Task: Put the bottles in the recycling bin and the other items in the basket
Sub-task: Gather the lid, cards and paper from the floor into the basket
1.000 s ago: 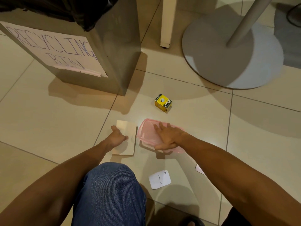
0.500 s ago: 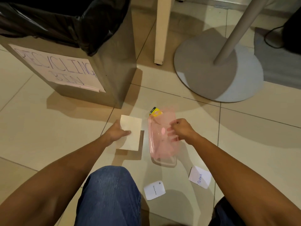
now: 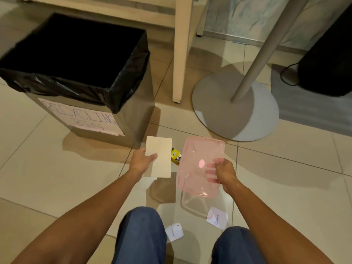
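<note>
pink lid (image 3: 196, 168) in right hand (image 3: 225, 173), beige card (image 3: 159, 156) in left hand (image 3: 141, 161)

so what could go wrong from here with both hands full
The left hand holds the beige card and the right hand the pink lid right by the open recycling bin; neither is a bottle, and no basket is in view. The small yellow box could be forgotten.
</note>
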`<action>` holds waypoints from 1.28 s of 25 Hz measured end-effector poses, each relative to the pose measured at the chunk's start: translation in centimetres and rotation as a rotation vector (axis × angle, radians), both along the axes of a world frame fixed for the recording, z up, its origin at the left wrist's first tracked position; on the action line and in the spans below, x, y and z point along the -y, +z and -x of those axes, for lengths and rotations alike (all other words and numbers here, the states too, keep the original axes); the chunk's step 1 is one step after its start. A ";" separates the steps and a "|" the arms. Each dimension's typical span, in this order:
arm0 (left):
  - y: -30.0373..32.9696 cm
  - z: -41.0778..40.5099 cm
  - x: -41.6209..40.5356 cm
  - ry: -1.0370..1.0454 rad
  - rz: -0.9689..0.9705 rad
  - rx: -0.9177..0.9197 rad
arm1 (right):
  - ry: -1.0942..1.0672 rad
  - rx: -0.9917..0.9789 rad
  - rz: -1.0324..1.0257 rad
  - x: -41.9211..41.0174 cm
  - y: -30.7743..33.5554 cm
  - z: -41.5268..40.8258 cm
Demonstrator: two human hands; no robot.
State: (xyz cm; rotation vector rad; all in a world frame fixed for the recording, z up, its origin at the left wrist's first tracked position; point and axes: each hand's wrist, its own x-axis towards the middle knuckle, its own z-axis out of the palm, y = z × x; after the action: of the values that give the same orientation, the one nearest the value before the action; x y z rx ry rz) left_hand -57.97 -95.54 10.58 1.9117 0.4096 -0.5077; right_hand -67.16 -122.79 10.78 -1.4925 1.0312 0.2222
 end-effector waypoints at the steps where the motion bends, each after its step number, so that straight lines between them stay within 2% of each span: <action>1: 2.4 0.6 0.3 0.013 0.008 0.000 | -0.023 -0.003 -0.011 0.1 2.0 0.6; 7: 16.4 3.4 0.5 0.025 0.038 -0.048 | -0.070 -0.011 -0.070 0.4 15.1 4.1; 14: 37.0 5.6 -1.0 0.107 0.012 -0.093 | -0.081 -0.038 -0.112 -0.6 34.4 7.4; 18: 47.2 5.9 -1.7 0.097 0.036 -0.021 | -0.123 0.029 -0.129 -1.2 43.9 8.5; 25: 57.3 7.1 -1.0 0.014 0.036 0.121 | -0.292 0.151 -0.079 -2.7 55.8 11.0; 32: 62.7 6.5 2.0 -0.121 0.059 0.219 | -0.405 0.283 0.041 -1.7 62.2 12.6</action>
State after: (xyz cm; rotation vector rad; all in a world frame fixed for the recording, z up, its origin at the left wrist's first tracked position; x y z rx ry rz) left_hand -64.50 -97.54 73.26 1.9186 0.1355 -0.3790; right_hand -79.78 -121.12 73.02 -1.2734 1.0843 -0.2909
